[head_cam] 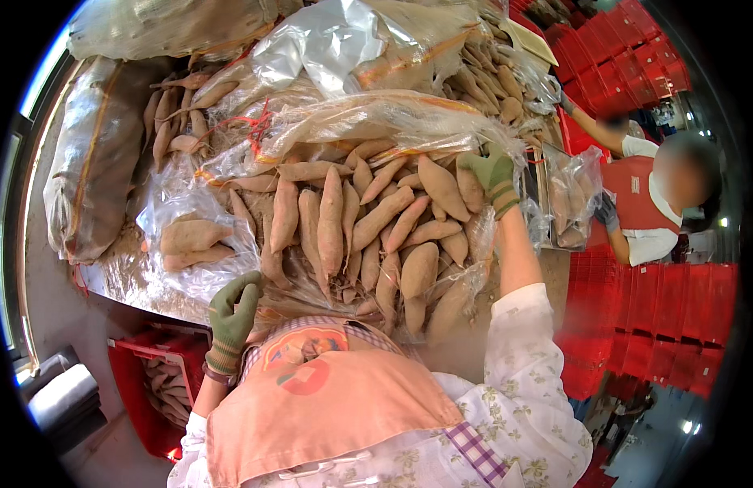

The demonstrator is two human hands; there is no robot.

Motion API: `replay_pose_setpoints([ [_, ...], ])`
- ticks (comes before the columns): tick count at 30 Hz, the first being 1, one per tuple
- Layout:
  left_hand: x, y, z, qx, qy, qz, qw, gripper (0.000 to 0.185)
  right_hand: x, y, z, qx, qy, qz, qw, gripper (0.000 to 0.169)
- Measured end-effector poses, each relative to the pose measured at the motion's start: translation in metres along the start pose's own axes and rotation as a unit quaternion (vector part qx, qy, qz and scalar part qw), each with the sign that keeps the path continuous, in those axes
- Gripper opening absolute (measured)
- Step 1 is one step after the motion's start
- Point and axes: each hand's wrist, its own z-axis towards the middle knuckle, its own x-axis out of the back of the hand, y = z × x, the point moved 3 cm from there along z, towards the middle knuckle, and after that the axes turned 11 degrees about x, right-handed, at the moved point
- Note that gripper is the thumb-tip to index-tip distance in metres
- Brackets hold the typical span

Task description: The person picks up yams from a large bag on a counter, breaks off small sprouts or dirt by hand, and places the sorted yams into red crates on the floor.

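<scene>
A heap of sweet potatoes (376, 219) lies before me in an opened woven plastic sack (376, 116). My right hand (493, 174), in a green glove, is at the heap's upper right, its fingers at the sack's edge and beside a sweet potato (470, 186); whether it grips either cannot be told. My left hand (235, 311), gloved alike, is near the table's front edge with fingers curled and thumb apart, holding nothing visible. Just above it, a clear plastic bag (199, 268) holds a few sweet potatoes (193, 236).
A full sack (93, 158) stands at the left, with more sacks behind. A red crate (123, 381) of sweet potatoes is at lower left. At right, a co-worker (642, 189) handles a clear bag of sweet potatoes (568, 201) near stacked red crates (663, 305).
</scene>
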Motion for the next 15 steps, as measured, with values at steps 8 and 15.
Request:
replay_pose_setpoints([
  [8, -0.015, 0.005, 0.006, -0.015, -0.018, 0.009, 1.000, 0.028, 0.003, 0.030, -0.013, -0.207, -0.114, 0.220, 0.946, 0.034],
  [15, -0.013, -0.003, 0.002, -0.008, -0.013, 0.006, 1.000, 0.028, 0.009, -0.002, -0.061, -0.017, -0.127, 0.031, 0.991, 0.050],
])
